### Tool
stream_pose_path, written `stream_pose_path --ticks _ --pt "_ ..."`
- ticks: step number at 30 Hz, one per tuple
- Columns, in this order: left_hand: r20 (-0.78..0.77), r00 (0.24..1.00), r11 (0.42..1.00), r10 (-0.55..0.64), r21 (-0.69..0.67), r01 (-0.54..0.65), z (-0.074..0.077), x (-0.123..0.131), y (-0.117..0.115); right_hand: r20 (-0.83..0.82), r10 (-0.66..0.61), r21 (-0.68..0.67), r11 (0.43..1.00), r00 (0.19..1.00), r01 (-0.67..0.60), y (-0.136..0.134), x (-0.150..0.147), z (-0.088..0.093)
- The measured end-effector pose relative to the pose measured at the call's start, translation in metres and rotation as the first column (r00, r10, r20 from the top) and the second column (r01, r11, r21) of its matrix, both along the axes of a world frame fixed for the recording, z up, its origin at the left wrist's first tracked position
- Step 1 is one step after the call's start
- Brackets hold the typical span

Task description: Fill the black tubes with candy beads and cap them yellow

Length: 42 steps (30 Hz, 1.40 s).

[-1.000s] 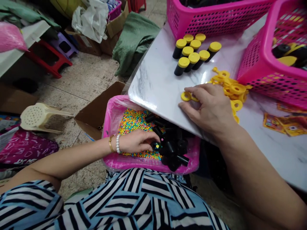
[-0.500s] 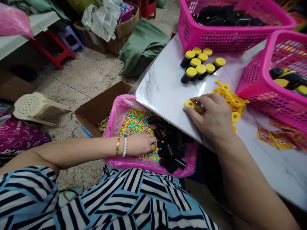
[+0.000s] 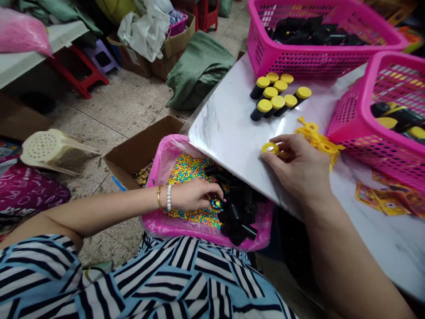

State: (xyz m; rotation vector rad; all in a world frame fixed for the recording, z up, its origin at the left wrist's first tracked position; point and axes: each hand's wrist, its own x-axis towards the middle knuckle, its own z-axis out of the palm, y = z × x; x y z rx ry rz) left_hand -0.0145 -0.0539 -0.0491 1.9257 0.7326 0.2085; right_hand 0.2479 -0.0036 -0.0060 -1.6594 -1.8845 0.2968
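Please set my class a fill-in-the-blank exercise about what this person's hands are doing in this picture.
1. The right hand touches a ____ ring on the marble table.
2. The left hand reaches into a ____ tray of tiny coloured beads.
3. Heaped beside those beads lie black ____.

Missing words: yellow; pink; tubes.
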Motion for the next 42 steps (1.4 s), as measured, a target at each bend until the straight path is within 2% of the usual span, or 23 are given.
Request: stream_pose_path --ticks 2,3,6,9,11,13,16,18,20,23,25,34,37,42 --pt "0.096 0.995 1.0 0.019 -0.002 -0.019 0.01 0.001 0.001 -0.04 0.047 -0.046 0.998 0.998 -0.049 0.002 0.002 -0.001" --pt "0.144 0.989 0.999 0.031 0.038 -0.037 0.016 0.003 0.002 -0.056 0.064 -0.054 0.996 0.996 -0.067 0.003 0.003 -0.002" --pt "0.254 0.967 0.963 0.017 0.257 -0.085 0.029 0.007 0.004 -0.062 0.094 -0.029 0.995 0.994 -0.096 0.005 0.005 -0.004" --pt "0.263 0.962 0.929 -0.077 0.369 -0.026 0.031 0.008 0.004 -0.093 0.099 -0.032 0.994 0.991 -0.102 0.004 0.003 -0.004" --pt "0.263 0.961 0.93 -0.087 0.368 -0.017 0.032 0.007 0.001 -0.225 0.057 -0.102 0.991 0.973 -0.081 0.001 0.001 0.0" --pt "0.295 0.955 0.925 -0.03 0.369 -0.085 0.037 0.006 0.002 -0.429 -0.004 -0.213 0.972 0.903 -0.097 -0.003 -0.003 0.008" --pt "0.359 0.924 0.878 0.133 0.39 -0.278 0.05 0.011 0.015 -0.704 -0.093 -0.335 0.918 0.704 -0.213 -0.005 -0.008 0.024" --pt "0.354 0.903 0.837 0.244 0.394 -0.381 0.055 0.02 0.032 -0.797 -0.149 -0.37 0.886 0.585 -0.279 -0.003 -0.011 0.033" --pt "0.302 0.9 0.817 0.313 0.397 -0.417 0.056 0.032 0.052 -0.821 -0.192 -0.412 0.852 0.538 -0.324 0.002 -0.014 0.037" --pt "0.205 0.924 0.837 0.323 0.393 -0.38 0.051 0.048 0.074 -0.789 -0.216 -0.474 0.811 0.575 -0.344 0.011 -0.017 0.038" --pt "0.181 0.935 0.847 0.303 0.398 -0.352 0.047 0.053 0.079 -0.764 -0.229 -0.504 0.795 0.604 -0.336 0.015 -0.019 0.036" --pt "0.203 0.937 0.825 0.285 0.446 -0.348 0.041 0.051 0.077 -0.755 -0.274 -0.548 0.763 0.595 -0.343 0.012 -0.018 0.027" --pt "0.212 0.937 0.821 0.278 0.455 -0.346 0.039 0.052 0.077 -0.763 -0.299 -0.547 0.771 0.573 -0.327 0.01 -0.018 0.022" --pt "0.192 0.941 0.826 0.277 0.452 -0.335 0.04 0.053 0.077 -0.773 -0.274 -0.492 0.829 0.572 -0.268 0.005 -0.022 0.019"
